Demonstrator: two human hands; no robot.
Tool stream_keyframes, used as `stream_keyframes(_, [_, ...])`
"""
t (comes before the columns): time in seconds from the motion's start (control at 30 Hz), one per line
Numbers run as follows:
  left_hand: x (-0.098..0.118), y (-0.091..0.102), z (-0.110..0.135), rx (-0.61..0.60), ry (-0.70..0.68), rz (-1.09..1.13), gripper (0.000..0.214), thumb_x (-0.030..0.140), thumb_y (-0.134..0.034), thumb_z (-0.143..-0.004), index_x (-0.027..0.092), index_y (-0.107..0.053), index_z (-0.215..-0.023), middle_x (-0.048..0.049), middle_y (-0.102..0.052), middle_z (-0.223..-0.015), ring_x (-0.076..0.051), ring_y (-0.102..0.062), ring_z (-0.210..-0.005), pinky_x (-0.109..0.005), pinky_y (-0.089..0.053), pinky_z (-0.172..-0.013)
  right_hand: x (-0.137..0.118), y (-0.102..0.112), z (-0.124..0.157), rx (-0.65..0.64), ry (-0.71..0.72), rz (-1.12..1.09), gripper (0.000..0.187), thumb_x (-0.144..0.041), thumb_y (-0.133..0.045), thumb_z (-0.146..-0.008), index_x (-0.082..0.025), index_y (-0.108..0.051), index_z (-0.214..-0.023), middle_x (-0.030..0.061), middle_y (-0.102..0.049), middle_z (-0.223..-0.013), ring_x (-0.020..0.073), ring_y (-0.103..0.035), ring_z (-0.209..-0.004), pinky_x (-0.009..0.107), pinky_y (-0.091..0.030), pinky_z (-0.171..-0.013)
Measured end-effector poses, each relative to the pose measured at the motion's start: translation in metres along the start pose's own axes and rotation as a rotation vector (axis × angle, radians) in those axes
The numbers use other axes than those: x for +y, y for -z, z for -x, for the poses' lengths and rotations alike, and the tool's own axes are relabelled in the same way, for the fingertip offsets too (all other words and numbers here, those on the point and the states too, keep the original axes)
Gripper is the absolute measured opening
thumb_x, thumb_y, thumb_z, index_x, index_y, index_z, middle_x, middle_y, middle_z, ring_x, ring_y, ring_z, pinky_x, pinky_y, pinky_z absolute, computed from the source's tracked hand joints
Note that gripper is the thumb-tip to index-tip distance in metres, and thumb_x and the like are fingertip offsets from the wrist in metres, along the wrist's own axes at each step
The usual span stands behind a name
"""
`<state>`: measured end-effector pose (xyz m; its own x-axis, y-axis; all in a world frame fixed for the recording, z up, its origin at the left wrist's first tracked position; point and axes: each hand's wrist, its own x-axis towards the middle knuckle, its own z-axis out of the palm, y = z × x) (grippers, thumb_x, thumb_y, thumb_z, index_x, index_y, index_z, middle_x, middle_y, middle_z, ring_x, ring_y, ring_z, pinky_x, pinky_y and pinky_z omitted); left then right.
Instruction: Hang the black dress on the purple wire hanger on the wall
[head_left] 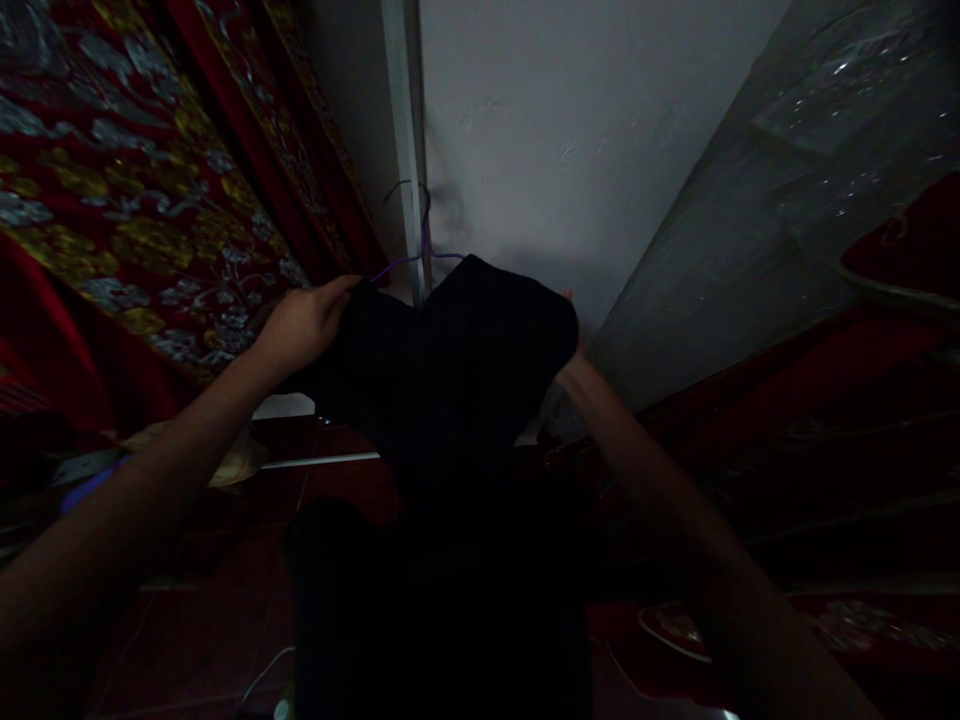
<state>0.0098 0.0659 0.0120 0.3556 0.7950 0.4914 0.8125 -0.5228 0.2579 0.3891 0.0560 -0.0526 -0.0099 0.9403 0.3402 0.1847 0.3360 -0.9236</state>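
A dark, nearly black garment hangs from a thin purple wire hanger, whose hook is around the edge of a pale upright post. My left hand grips the garment's left shoulder, thumb along the top edge and fingers closed on the cloth. At the opposite shoulder, my right hand is mostly covered by the fabric; a fingertip and the wrist show beside it. The lower part of the garment merges with dark shadow, so its end cannot be made out.
Red cloth with gold and silver embroidery hangs at the left. Behind the hanger are the narrow post and a white wall. Shiny clear plastic covers the right side. Dark red floor tiles and a white cable lie below.
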Motion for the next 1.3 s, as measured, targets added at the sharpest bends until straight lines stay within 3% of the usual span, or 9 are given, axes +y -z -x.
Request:
stream_keyframes(0.1, [0.009,0.004,-0.009,-0.056,-0.044,0.018,0.049,0.029,-0.045,-0.096,0.028,-0.055,-0.144,-0.0042,-0.076,-0.109,-0.026,-0.071,-0.09,-0.035,-0.05,-0.086,-0.011,0.016,0.001,-0.047,-0.181,-0.225,0.079,-0.073,-0.012,-0.096,-0.021,-0.072,-0.101,0.0117,-0.075,-0.101,0.0272,-0.07,-0.101,0.042,-0.056,-0.084])
stream_keyframes(0.27, [0.026,0.015,-0.04,0.066,-0.121,0.024,0.044,0.029,-0.042,-0.098,0.025,-0.061,-0.137,-0.0032,-0.07,-0.124,-0.025,-0.064,-0.113,-0.037,-0.045,-0.099,-0.052,0.039,0.015,0.017,-0.164,-0.169,0.047,-0.069,-0.069,-0.072,-0.023,-0.074,-0.084,0.0075,-0.075,-0.081,0.0303,-0.071,-0.083,0.041,-0.056,-0.072])
stream_keyframes(0.47, [0.06,0.033,-0.044,0.348,-0.117,0.198,0.037,0.04,-0.049,-0.1,0.013,-0.069,-0.114,-0.0036,-0.067,-0.112,-0.02,-0.057,-0.112,-0.039,-0.043,-0.102,-0.079,0.013,0.069,0.075,-0.032,-0.109,0.026,-0.05,-0.07,-0.077,-0.024,-0.071,-0.085,0.0027,-0.07,-0.077,0.0243,-0.068,-0.075,0.037,-0.053,-0.07])
stream_keyframes(0.67, [0.105,0.005,0.024,-0.039,0.171,0.916,0.032,0.045,-0.065,-0.087,0.017,-0.064,-0.102,-0.003,-0.064,-0.083,-0.019,-0.068,-0.08,-0.035,-0.054,-0.075,-0.074,-0.047,0.148,-0.592,0.284,0.162,0.019,-0.034,-0.056,-0.092,-0.02,-0.062,-0.08,0.0018,-0.063,-0.077,0.0159,-0.059,-0.07,0.028,-0.05,-0.067])
stream_keyframes(0.8, [0.123,-0.012,0.076,-0.058,0.44,1.198,0.037,0.026,-0.077,-0.072,0.023,-0.061,-0.105,-0.0009,-0.059,-0.096,-0.017,-0.067,-0.082,-0.034,-0.056,-0.077,-0.062,-0.078,0.172,-0.809,0.338,0.165,0.008,-0.026,-0.058,-0.088,-0.02,-0.062,-0.085,0.0032,-0.066,-0.084,0.016,-0.062,-0.075,0.028,-0.052,-0.071])
stream_keyframes(0.93, [0.109,0.002,0.093,-0.025,0.555,1.254,0.014,0.021,-0.07,-0.074,0.023,-0.057,-0.08,0.0035,-0.045,-0.069,-0.01,-0.047,-0.056,-0.024,-0.042,-0.049,-0.067,-0.084,0.162,-1.001,0.332,0.175,0.029,-0.04,-0.067,-0.089,-0.018,-0.07,-0.107,0.0078,-0.074,-0.103,0.0189,-0.07,-0.09,0.03,-0.055,-0.083])
stream_keyframes(1.03, [0.09,0.026,0.091,-0.284,0.524,1.139,0.013,0.027,-0.072,-0.075,0.023,-0.06,-0.075,0.0047,-0.042,-0.06,-0.007,-0.03,-0.044,-0.022,-0.021,-0.039,-0.065,-0.083,0.136,-0.876,0.383,0.215,0.035,-0.037,-0.058,-0.097,-0.021,-0.065,-0.128,0.0106,-0.069,-0.125,0.0203,-0.066,-0.115,0.036,-0.05,-0.102])
stream_keyframes(1.17, [0.087,0.058,0.087,-0.681,0.252,0.849,0.012,0.036,-0.073,-0.079,0.024,-0.072,-0.082,0.0014,-0.055,-0.061,-0.01,-0.043,-0.047,-0.023,-0.027,-0.041,-0.04,-0.079,0.093,-0.435,0.424,0.373,0.053,-0.034,-0.06,-0.094,-0.027,-0.05,-0.145,0.0117,-0.055,-0.144,0.0248,-0.049,-0.137,0.047,-0.038,-0.116])
stream_keyframes(1.3, [0.093,0.076,0.076,-0.746,0.059,0.702,0.018,0.036,-0.077,-0.077,0.026,-0.077,-0.091,-0.001,-0.063,-0.069,-0.015,-0.058,-0.059,-0.024,-0.041,-0.048,-0.024,-0.072,0.062,-0.439,0.257,0.399,0.035,-0.045,-0.061,-0.092,-0.024,-0.069,-0.118,0.0094,-0.072,-0.105,0.0261,-0.067,-0.105,0.044,-0.053,-0.095])
